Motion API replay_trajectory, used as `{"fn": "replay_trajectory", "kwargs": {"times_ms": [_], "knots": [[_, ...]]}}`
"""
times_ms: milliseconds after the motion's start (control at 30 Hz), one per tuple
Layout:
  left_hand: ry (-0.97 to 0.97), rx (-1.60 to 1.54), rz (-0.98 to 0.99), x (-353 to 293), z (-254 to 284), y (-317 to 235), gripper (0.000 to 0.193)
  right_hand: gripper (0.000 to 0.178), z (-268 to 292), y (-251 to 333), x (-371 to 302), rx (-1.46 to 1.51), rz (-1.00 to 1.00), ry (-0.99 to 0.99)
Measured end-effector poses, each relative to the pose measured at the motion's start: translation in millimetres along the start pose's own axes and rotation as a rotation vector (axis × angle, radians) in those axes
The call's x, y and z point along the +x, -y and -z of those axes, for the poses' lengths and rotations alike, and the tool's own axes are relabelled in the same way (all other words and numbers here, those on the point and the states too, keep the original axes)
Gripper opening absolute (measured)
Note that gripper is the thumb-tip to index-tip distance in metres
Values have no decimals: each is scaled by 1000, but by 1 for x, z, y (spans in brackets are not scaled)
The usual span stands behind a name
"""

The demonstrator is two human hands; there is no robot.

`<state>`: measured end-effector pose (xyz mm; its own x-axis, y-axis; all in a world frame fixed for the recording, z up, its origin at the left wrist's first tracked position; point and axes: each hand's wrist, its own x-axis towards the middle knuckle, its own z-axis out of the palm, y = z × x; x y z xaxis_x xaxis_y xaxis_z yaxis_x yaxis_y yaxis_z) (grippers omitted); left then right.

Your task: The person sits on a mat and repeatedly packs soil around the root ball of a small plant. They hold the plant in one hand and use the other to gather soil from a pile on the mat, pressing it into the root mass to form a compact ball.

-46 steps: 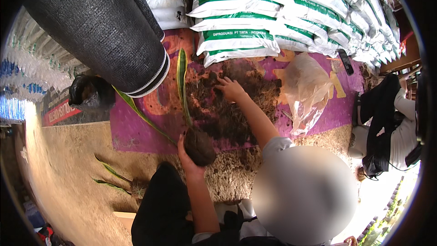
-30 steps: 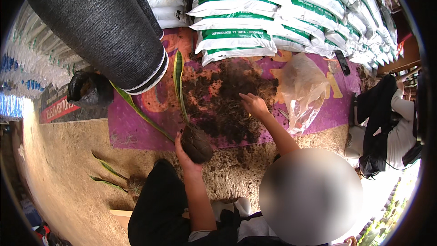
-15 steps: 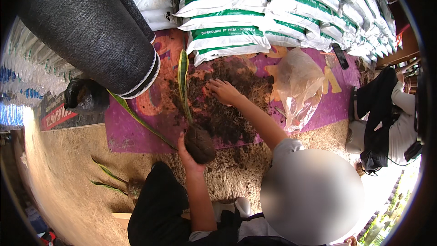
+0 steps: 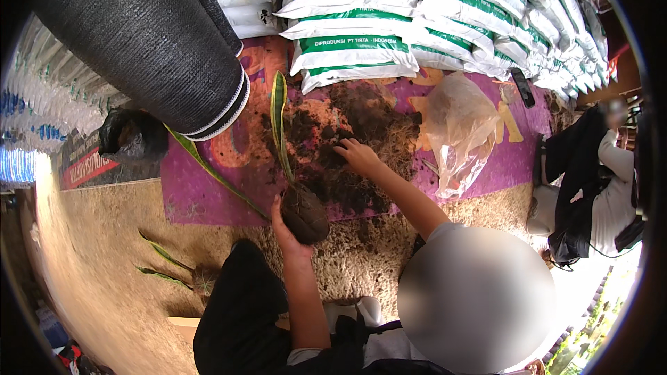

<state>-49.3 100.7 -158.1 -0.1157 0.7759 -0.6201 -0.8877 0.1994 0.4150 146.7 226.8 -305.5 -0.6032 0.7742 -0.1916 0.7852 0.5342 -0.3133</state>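
My left hand (image 4: 294,236) cups a rounded brown soil ball (image 4: 306,214) from its near left side. A snake plant leaf (image 4: 279,125), green with yellow edges, stands up out of the ball and points away from me. Another long yellow-edged leaf (image 4: 215,177) runs from beside the ball toward the far left. My right hand (image 4: 361,158) is in the loose dark soil (image 4: 368,191), its fingers bent around a dark clump at the fingertips. Thin dry roots (image 4: 399,135) lie through the heap. The undersides of my right fingers are hidden.
A purple printed sheet (image 4: 514,160) lies under the soil. Around it are a clear plastic bag (image 4: 462,135), a phone (image 4: 522,88), stacked white-green sacks (image 4: 354,45), a big black roll (image 4: 146,42), a black bag (image 4: 132,137), and a smaller snake plant (image 4: 203,282). A person (image 4: 590,180) sits at right.
My right hand has drawn back a little to the right through the soil, its fingers closer together. My left hand still holds the soil ball in the same place. The view has shifted slightly.
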Motion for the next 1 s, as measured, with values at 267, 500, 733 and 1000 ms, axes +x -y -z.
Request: {"fn": "replay_trajectory", "kwargs": {"times_ms": [267, 500, 733, 1000], "knots": [[-15, -15, 10, -8, 0, -5, 37, 34, 14, -1, -10, 352, -124, -205], [-50, 30, -26, -38, -35, -10, 40, 31, 124, 5, -40, 689, -375, -241], [214, -15, -22, -47, -41, -5, 39, 32, 246, 37, -74, 805, -167, -372], [186, 157, -143, -81, -67, 6, 51, 31, 317, 100, -123, 1056, -280, -347]]}}
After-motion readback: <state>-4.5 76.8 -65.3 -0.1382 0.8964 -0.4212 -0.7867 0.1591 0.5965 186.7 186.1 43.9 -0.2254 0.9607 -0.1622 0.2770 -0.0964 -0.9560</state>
